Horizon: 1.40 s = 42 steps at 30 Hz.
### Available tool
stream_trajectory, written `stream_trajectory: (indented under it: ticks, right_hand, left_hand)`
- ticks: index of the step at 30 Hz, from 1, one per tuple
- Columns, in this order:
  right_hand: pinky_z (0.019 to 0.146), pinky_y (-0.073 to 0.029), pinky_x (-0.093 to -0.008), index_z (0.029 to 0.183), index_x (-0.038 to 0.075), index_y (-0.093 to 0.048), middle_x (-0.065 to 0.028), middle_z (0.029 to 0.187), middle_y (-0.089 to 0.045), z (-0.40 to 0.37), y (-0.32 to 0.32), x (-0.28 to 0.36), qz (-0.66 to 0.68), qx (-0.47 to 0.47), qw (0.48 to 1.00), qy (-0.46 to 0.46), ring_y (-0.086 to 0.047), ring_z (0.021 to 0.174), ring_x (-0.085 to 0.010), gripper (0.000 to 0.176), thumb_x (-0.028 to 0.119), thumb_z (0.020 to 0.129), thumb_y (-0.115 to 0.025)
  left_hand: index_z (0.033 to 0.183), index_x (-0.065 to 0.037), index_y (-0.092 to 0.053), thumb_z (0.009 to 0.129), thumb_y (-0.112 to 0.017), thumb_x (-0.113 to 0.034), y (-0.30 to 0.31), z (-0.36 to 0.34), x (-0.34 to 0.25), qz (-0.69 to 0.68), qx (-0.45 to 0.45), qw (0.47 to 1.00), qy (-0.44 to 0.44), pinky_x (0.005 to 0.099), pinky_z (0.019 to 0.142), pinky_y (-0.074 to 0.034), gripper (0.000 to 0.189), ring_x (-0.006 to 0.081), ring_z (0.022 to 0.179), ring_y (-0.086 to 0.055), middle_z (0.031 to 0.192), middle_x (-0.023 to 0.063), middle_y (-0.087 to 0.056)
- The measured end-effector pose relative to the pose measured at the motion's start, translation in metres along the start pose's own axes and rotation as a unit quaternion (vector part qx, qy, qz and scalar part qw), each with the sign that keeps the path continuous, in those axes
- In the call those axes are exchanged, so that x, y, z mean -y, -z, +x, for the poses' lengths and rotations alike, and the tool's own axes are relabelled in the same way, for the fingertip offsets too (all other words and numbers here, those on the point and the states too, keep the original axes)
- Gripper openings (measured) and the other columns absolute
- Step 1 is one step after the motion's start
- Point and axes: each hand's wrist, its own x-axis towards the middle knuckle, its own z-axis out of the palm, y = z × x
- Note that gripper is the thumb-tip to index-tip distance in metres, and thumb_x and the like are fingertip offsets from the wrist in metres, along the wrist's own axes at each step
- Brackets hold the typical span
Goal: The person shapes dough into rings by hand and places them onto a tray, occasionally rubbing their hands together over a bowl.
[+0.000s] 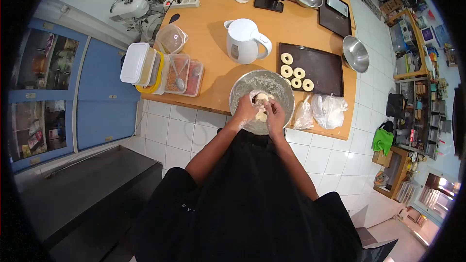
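With left hand [246, 112] and right hand [275, 114], gripping a dough lump [262, 99] — fingers curled on it. Over wooden table [213, 58], w/ baking tray [324, 69] of dough rings [296, 73] at right, then steel bowl [277, 84] at near edge — dough lump inside it, approx. centre.

I see pale cream dough [262, 99] in a silver metal bowl [284, 87], a white plastic kettle [241, 41], and a dark brown baking tray [323, 65] on the orange-tan wooden table [213, 24].

Bowl [272, 83] on table [208, 48], tray [323, 70] to its right
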Motion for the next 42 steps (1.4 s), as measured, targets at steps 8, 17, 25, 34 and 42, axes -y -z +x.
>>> stream_trajectory:
  ticks: [8,17,25,34,42]
  right_hand:
    - [0.07,-0.046,-0.0241,0.108,0.004,-0.062,-0.0018,0.091,-0.064,0.008,0.015,0.016,0.042,0.013,0.993,-0.112,-0.057,0.082,-0.0083,0.029,0.027,0.092,-0.061]
    - [0.069,-0.044,-0.0229,0.107,0.004,-0.062,-0.0021,0.092,-0.066,0.01,0.016,0.009,0.082,0.023,0.99,-0.117,-0.058,0.081,-0.0079,0.029,0.025,0.088,-0.067]
    - [0.067,-0.045,-0.0213,0.107,0.003,-0.061,-0.0008,0.089,-0.065,0.007,0.013,0.018,0.107,-0.006,0.987,-0.118,-0.058,0.077,-0.0067,0.025,0.018,0.088,-0.066]
    - [0.07,-0.047,-0.0229,0.108,0.003,-0.061,-0.0029,0.093,-0.066,0.007,0.012,0.022,0.13,0.009,0.984,-0.121,-0.059,0.081,-0.0075,0.026,0.019,0.088,-0.066]
    - [0.073,-0.046,-0.0222,0.11,0.002,-0.061,-0.0031,0.096,-0.066,0.006,0.01,0.015,0.099,-0.002,0.99,-0.1,-0.059,0.083,-0.0079,0.028,0.019,0.089,-0.066]
  left_hand:
    - [0.117,0.002,-0.057,0.09,-0.059,-0.013,0.008,-0.003,-0.032,-0.322,0.05,0.93,0.17,0.0228,0.07,-0.048,0.031,0.0093,0.086,-0.058,0.099,0.0047,-0.063]
    - [0.114,0.003,-0.059,0.093,-0.058,-0.017,-0.002,-0.002,-0.023,-0.221,0.031,0.969,0.106,0.0264,0.074,-0.048,0.029,0.01,0.085,-0.057,0.1,0.0071,-0.065]
    - [0.119,0.001,-0.058,0.086,-0.067,-0.013,0.004,-0.01,-0.032,-0.23,0.074,0.966,0.097,0.0274,0.078,-0.048,0.038,0.0108,0.089,-0.059,0.102,0.0061,-0.065]
    - [0.124,0.0,-0.054,0.085,-0.067,-0.01,0.007,-0.006,-0.027,-0.253,0.094,0.959,0.087,0.0264,0.08,-0.049,0.043,0.0113,0.092,-0.059,0.105,0.006,-0.064]
    - [0.124,0.005,-0.053,0.085,-0.067,-0.011,0.009,-0.006,-0.016,-0.284,0.069,0.952,0.093,0.0265,0.08,-0.051,0.044,0.0135,0.097,-0.059,0.11,0.0095,-0.062]
